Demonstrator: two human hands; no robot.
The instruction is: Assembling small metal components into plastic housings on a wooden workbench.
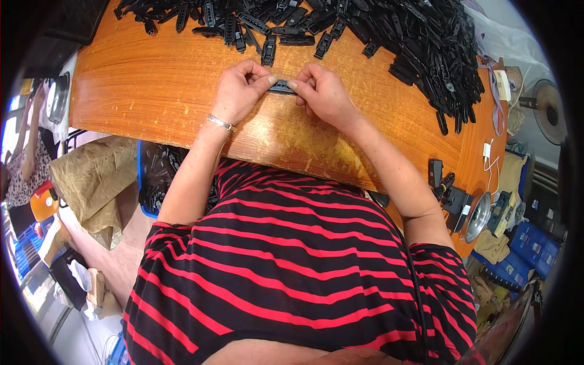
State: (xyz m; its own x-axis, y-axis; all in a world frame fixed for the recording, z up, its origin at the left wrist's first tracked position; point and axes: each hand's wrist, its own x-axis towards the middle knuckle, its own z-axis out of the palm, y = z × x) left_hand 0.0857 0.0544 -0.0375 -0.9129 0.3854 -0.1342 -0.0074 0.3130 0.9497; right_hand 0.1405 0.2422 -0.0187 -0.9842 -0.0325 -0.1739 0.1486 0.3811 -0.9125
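Note:
Between my two hands is a small, long black plastic part (281, 87), held level just above the wooden table (164, 91). My left hand (241, 88) pinches its left end between thumb and fingers. At its right end, my right hand (320, 91) grips it the same way. The fingertips cover both ends, so only the ridged middle shows. Just beyond my hands lies a loose black plastic piece (268, 50), near the edge of a large heap of similar black parts (420, 42).
A blue-rimmed bin (141, 182) of black parts stands below the table's left front. On the table's right side are a black device with a cable (435, 173) and a round metal dish (479, 218). A fan (547, 109) stands beyond the right edge. Brown wrapping (91, 176) lies at left.

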